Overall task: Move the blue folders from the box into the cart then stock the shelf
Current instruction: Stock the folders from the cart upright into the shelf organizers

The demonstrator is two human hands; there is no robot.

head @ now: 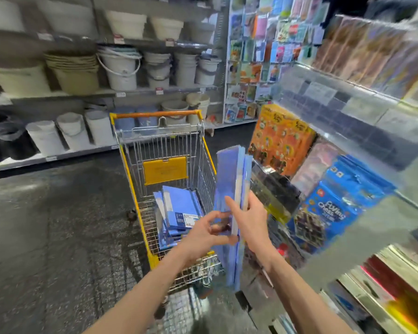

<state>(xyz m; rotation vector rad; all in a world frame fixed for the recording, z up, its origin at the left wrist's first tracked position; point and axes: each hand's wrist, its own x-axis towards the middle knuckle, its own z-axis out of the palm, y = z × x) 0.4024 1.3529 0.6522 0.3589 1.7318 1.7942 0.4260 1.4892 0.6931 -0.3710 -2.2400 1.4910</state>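
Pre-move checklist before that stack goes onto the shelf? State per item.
1. Grip: left hand holds the held folders low, right hand is on their right side. Ok.
2. Stack orientation: upright, beside the cart. Ok.
3. Stack squared: it looks split in two at the top. Not ok.
4. Free slot on the shelf: the orange box and blue game box fill the near part; a gap is not visible. Cannot tell.
5. Remaining stock: spare folders lie in the cart. Ok.
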